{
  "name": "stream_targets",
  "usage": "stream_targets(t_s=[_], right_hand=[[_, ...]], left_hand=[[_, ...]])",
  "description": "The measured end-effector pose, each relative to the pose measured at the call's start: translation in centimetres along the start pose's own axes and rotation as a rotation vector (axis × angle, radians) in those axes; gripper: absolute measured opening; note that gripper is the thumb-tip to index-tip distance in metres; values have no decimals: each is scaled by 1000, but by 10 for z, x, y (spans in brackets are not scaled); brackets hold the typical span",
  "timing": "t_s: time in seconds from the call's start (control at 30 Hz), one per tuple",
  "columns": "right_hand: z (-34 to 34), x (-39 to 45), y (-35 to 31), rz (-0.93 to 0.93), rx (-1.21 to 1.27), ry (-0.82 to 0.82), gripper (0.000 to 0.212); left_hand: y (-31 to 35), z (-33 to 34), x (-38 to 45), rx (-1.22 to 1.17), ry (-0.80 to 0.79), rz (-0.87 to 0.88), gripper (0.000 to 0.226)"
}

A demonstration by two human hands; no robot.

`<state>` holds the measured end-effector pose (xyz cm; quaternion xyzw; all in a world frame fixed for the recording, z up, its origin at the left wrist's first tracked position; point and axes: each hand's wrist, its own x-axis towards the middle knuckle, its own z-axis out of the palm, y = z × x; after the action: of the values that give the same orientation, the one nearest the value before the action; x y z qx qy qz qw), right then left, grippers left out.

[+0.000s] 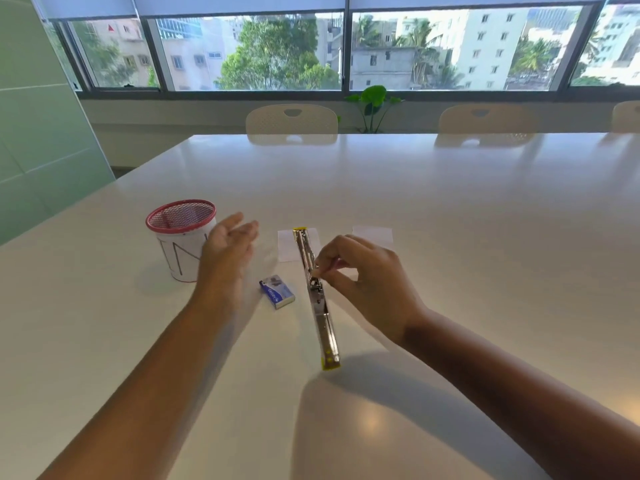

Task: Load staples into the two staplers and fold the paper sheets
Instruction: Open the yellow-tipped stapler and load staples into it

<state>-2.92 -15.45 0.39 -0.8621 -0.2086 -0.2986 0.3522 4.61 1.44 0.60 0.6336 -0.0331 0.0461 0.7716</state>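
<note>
- stapler (pixel 317 299) lies swung fully open on the white desk (pixel 450 220), stretched in a long line from near me toward the window, a yellow tip at each end.
- its far end rests on a small paper sheet (pixel 286 244); a second sheet (pixel 374 233) lies flat just to the right, partly behind my right hand.
- my right hand (pixel 363 282) is at the stapler's middle, by the hinge, with thumb and forefinger pinched together; something thin seems to be between them, but it is too small for me to say what.
- my left hand (pixel 228 249) hovers above the desk, fingers straight and relaxed, holding nothing and blurred.
- staple box (pixel 277 291), blue and white, lies on the desk just left of the stapler, between my two forearms.
- red mesh cup (pixel 181 237) with a white wrap around its lower part stands upright at the left, just behind my left hand.
- pale chairs (pixel 291 123) stand along the far edge of the desk, with a green plant (pixel 374 102) at the window behind them.
</note>
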Motion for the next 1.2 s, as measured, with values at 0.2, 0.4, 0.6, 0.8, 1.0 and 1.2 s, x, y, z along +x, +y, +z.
stream_targets(t_s=[0.2,0.4,0.6,0.8,1.0,1.2], right_hand=[[4,-1,12,68,-23,-117,9],[1,0,15,31,-85,-241,5],[2,-1,21,-9,-105,-325,4],[-3,0,23,4,-111,-335,28],[0,-1,19,9,-155,-305,35],[1,-4,19,-10,-124,-90,36]], left_hand=[[-7,-24,24,906,-191,87,56],[-22,-22,20,1198,-423,-76,97],[-16,-24,19,1104,-469,-124,96],[-16,-20,9,1339,-480,-20,90],[-22,-15,10,1376,-368,-1,72],[-18,-7,8,1024,-231,32,64]])
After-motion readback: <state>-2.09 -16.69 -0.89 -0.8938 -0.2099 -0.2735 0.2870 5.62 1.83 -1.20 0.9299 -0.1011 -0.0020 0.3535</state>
